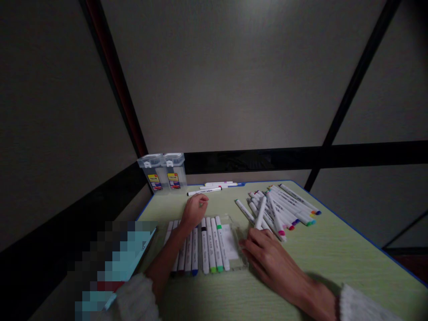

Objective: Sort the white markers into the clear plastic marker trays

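My left hand point(193, 212) is curled at the far end of a clear flat case point(230, 245) that holds a row of white markers point(211, 245); something small and greenish shows at its fingertips, too small to name. My right hand point(267, 256) lies with fingers spread on the green table point(334, 258), its fingertips touching the right edge of the case. Just beyond that hand lies a loose pile of white markers with coloured caps point(281, 209).
Two clear lidded boxes point(163, 174) with yellow labels stand at the table's far left corner. A few more markers point(214, 188) lie beside them at the back edge. A blurred blue object point(117, 263) sits at the left. Dark frame bars and a grey wall stand behind.
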`<control>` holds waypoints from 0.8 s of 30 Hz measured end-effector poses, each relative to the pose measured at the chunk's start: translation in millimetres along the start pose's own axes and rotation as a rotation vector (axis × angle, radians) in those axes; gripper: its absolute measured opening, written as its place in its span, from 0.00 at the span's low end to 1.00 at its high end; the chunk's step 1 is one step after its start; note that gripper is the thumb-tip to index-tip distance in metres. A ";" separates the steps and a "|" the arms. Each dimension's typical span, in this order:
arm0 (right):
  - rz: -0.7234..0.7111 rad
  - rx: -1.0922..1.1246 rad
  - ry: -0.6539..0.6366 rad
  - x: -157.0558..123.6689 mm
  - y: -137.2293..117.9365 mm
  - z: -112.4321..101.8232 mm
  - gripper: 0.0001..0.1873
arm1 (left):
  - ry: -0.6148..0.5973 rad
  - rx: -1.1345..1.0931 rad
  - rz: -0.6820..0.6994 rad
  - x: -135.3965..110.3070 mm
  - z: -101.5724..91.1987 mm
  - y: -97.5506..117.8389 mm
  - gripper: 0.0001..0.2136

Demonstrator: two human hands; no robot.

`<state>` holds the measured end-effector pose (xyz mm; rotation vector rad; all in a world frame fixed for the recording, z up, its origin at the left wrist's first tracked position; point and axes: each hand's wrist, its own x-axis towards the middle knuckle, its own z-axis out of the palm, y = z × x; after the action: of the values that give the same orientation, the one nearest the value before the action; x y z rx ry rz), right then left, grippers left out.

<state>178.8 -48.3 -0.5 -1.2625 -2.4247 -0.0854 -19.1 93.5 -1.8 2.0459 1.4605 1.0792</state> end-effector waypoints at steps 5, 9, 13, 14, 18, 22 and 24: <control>-0.127 0.055 -0.083 -0.1 -7.5 -3.5 0.09 | 0.003 0.279 0.032 -3.0 -14.2 -9.7 0.10; -0.181 0.060 -0.126 -1.1 -9.0 -4.8 0.08 | -0.006 0.425 0.020 -3.8 -13.3 -16.5 0.11; -0.143 0.059 -0.119 -2.0 -9.1 -1.9 0.06 | -0.006 0.510 0.009 -2.9 -9.6 -23.2 0.12; -0.135 0.055 -0.111 -2.0 -9.3 -0.8 0.06 | -0.006 0.525 0.010 -2.5 -9.0 -24.3 0.13; -0.127 0.022 -0.065 -2.3 -9.9 3.4 0.03 | 0.004 0.581 0.017 0.8 -6.8 -26.6 0.15; -0.117 -0.014 -0.012 -2.6 -8.8 7.0 0.03 | 0.001 0.617 0.027 6.1 -3.6 -28.4 0.15; -0.110 -0.020 -0.013 -2.5 -7.7 8.0 0.05 | -0.006 0.627 0.034 8.8 -1.8 -30.0 0.15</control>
<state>171.3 -52.9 -7.7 -1.1415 -2.5099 -0.1334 -37.4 112.6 -18.5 2.4768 1.9459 0.6684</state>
